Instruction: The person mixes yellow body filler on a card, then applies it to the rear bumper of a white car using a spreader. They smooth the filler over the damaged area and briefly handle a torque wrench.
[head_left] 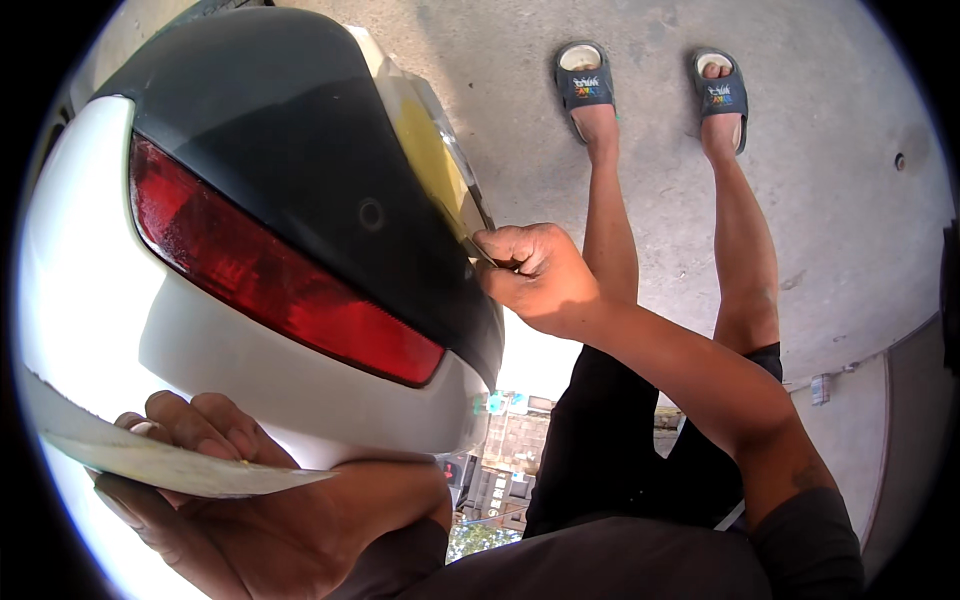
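A large curved panel, looking like a car bumper, fills the left side. Its body is glossy white (pixel 215 330), with a long red reflector lens (pixel 270 270) set between the white and a matte black section (pixel 260 90). My left hand (pixel 260 510) grips the panel's thin white edge (pixel 190 468) at the lower left, fingers on one side and thumb on the other. At the black section's right edge, my right hand (pixel 535 275) is closed in a pinch on the rim. A yellowish strip (pixel 430 150) runs along that rim above the hand. What exactly the fingertips pinch is hard to see.
Grey concrete floor (pixel 660 190) stretches beyond the panel. My feet stand on it in dark slide sandals (pixel 590 88). A small round dark object (pixel 899 161) lies far right. A pale wall (pixel 840 440) borders the right, and buildings (pixel 515 445) show below.
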